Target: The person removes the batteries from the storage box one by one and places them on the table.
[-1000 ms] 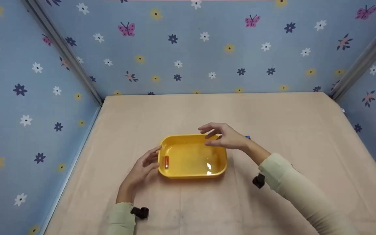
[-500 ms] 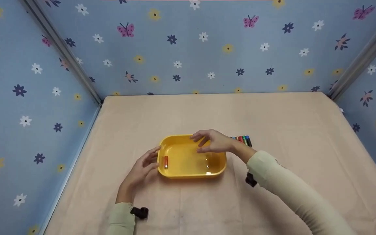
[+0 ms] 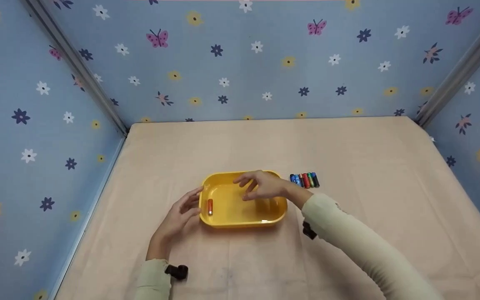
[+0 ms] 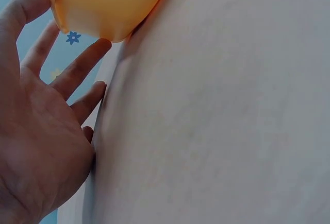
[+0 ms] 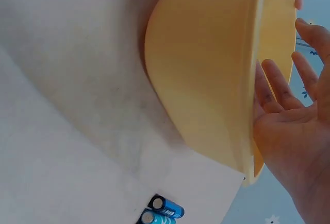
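A yellow plastic basin stands on the cloth-covered table. One red battery lies inside it, close to the left wall. My left hand rests its fingertips against the basin's left end; in the left wrist view the fingers are spread and loosely bent at the yellow wall. Over the basin's right half hovers my right hand, its fingers loosely bent and nothing visible between them. The right wrist view shows that hand's fingers inside the rim, with the basin floor hidden.
Just right of the basin's far corner, several batteries in blue, red, green and black lie side by side in a row. Blue walls with flowers and butterflies enclose the table at the back and sides.
My right hand has moved left and slightly nearer over the basin, uncovering the row of batteries. The left hand stays at the basin's left end, and the red battery lies where it was.
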{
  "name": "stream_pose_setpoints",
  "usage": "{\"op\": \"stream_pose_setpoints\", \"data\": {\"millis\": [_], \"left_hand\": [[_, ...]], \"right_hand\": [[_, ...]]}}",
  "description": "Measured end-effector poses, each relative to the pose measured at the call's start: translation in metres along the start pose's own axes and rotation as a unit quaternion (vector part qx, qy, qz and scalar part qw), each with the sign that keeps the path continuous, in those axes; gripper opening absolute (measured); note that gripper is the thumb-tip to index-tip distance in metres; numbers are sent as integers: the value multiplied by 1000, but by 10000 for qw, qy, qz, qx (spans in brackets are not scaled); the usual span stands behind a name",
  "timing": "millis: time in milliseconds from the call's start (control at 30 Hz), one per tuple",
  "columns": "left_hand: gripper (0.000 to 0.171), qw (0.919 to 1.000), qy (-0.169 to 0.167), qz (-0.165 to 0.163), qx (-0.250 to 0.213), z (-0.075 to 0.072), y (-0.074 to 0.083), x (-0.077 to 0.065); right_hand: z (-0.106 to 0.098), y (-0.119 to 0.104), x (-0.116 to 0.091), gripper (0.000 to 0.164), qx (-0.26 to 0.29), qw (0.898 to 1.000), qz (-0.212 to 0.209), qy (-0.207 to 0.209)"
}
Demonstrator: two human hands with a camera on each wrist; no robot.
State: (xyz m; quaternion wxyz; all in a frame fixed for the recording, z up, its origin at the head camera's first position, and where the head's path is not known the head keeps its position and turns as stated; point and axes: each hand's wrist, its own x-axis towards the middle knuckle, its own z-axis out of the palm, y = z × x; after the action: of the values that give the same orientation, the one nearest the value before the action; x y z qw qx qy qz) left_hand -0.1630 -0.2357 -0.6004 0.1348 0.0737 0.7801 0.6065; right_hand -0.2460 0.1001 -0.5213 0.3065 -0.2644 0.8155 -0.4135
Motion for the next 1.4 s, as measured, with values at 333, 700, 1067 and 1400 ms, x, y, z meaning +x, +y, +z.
{"op": "stream_pose_setpoints", "data": {"millis": [333, 700, 1067, 1400], "left_hand": [[67, 9999, 24, -155, -11, 0, -1, 0], [66, 9995, 23, -304, -5, 0, 2, 1], [66, 9999, -84, -6, 107, -2, 0, 0], [66, 9999, -88, -58, 28, -1, -1, 0]], "right_hand": [[9, -12, 21, 63, 249, 9994, 177, -181], [24, -16, 37, 63, 418, 9981, 204, -402], [42, -19, 48, 61, 542, 9977, 113, -397], [58, -23, 56, 61, 379, 9977, 328, -458]]}}
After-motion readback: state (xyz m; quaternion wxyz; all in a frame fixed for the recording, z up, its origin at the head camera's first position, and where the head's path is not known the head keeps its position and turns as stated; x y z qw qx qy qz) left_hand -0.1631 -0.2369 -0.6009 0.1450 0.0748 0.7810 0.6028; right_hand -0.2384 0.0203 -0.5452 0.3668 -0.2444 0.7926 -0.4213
